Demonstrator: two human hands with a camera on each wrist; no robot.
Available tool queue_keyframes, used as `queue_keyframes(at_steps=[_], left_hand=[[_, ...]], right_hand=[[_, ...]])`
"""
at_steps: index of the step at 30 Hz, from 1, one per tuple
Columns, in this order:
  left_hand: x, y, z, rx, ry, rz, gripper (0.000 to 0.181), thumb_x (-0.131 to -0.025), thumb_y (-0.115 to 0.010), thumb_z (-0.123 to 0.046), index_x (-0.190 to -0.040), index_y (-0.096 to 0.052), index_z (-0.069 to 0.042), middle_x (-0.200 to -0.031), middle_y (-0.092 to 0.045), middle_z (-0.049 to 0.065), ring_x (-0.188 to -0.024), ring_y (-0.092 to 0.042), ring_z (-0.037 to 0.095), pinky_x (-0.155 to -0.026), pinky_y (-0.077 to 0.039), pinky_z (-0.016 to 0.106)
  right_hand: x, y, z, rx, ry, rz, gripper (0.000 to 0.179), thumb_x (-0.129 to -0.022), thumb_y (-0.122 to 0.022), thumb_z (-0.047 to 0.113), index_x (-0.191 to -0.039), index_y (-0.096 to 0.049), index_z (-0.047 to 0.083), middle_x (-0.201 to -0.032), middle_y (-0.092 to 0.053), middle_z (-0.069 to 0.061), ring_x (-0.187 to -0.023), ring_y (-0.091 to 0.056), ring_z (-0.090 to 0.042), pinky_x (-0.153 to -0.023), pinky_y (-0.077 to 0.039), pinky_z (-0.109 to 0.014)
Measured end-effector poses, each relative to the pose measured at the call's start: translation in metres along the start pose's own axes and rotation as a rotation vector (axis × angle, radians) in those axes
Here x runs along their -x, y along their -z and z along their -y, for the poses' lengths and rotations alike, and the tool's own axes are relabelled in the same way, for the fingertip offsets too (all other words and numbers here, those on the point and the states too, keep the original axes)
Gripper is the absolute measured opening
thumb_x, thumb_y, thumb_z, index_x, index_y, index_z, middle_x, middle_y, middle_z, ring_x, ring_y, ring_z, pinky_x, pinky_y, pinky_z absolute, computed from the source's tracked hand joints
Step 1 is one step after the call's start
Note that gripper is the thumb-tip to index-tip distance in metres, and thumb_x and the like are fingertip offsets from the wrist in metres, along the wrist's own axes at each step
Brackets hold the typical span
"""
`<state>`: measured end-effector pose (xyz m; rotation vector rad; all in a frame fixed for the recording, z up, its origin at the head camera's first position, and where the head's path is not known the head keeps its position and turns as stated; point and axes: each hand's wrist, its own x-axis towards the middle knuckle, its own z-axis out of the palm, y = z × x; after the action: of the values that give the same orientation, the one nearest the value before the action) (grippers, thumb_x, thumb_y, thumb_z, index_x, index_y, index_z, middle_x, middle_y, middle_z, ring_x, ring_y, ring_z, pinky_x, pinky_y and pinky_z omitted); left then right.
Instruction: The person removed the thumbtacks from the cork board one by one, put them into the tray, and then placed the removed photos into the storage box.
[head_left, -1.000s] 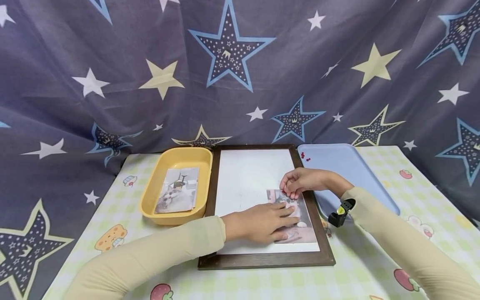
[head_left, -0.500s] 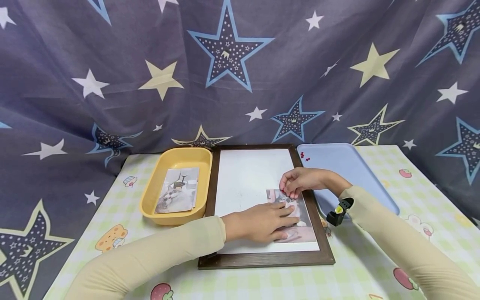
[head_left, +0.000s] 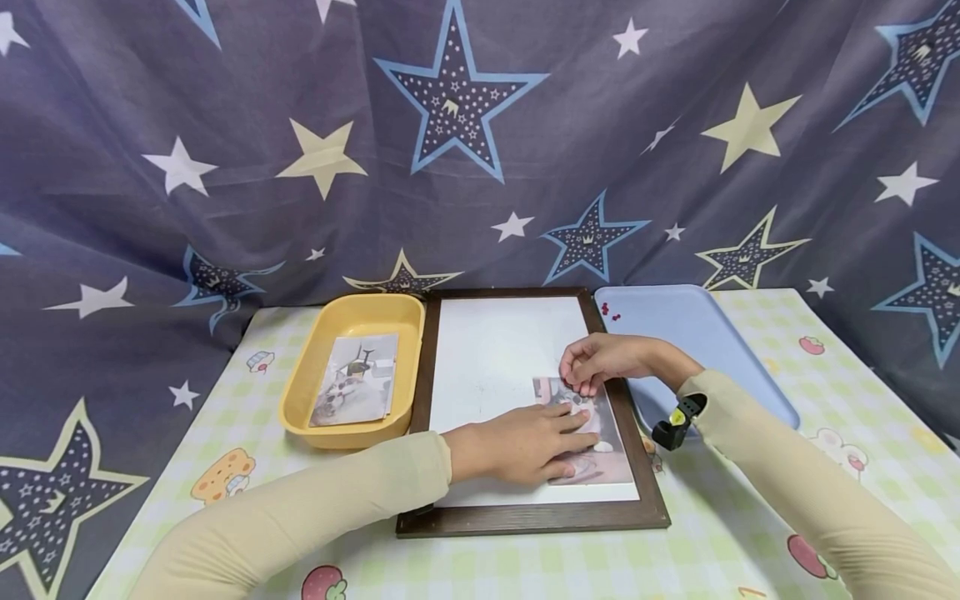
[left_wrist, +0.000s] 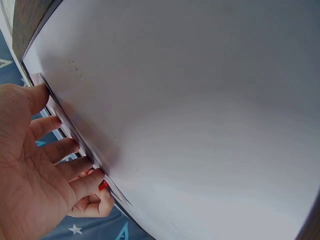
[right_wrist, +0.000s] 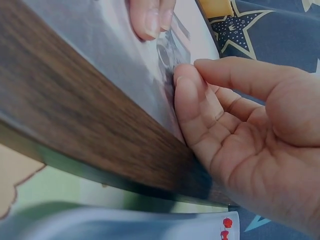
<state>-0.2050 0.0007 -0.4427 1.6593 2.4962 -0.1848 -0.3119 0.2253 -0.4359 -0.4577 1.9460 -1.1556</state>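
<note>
A photo print [head_left: 603, 468] lies on the lower right of a white board [head_left: 495, 342] with a dark wooden frame. My left hand [head_left: 525, 446] rests flat on the photo with its fingers spread. Near the photo's upper edge, my right hand [head_left: 603, 360] pinches a small red push pin [left_wrist: 103, 185], whose head shows between the fingers in the left wrist view. The pin's tip is hidden. In the right wrist view, the thumb and fingertips of the right hand [right_wrist: 240, 120] come together right at the photo's surface, beside the left hand's fingertips [right_wrist: 150, 25].
Left of the board stands a yellow basin [head_left: 297, 375] with a stack of photos [head_left: 355, 379] in it. A light blue tray [head_left: 697, 333] sits to the right, with several red push pins [head_left: 605, 309] at its far left corner. A starred curtain [head_left: 480, 217] hangs behind.
</note>
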Motion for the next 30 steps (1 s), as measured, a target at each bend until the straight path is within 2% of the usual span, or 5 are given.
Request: queue_keyframes(at_steps=[12, 30], left_hand=[[-0.0006, 0.0004, 0.0011, -0.004, -0.002, 0.004, 0.054, -0.11, -0.04, -0.041, -0.161, -0.034, -0.024, -0.167, -0.031, 0.007, -0.155, -0.029, 0.029, -0.126, -0.028, 0.039], [-0.001, -0.0003, 0.0006, -0.004, -0.002, 0.009, 0.054, -0.11, -0.039, -0.042, -0.161, -0.034, -0.024, -0.167, -0.03, 0.007, -0.155, -0.029, 0.029, -0.126, -0.029, 0.041]], right_hand=[[-0.0003, -0.0011, 0.0036, 0.023, -0.008, 0.003, 0.016, -0.096, -0.055, -0.002, -0.11, -0.06, -0.005, -0.082, -0.064, -0.002, -0.073, -0.061, -0.011, -0.068, -0.055, -0.022], [-0.0011, 0.0005, 0.0023, 0.012, -0.013, 0.015, 0.015, -0.097, -0.054, -0.002, -0.11, -0.06, -0.006, -0.086, -0.064, -0.002, -0.073, -0.062, -0.011, -0.068, -0.055, -0.022]])
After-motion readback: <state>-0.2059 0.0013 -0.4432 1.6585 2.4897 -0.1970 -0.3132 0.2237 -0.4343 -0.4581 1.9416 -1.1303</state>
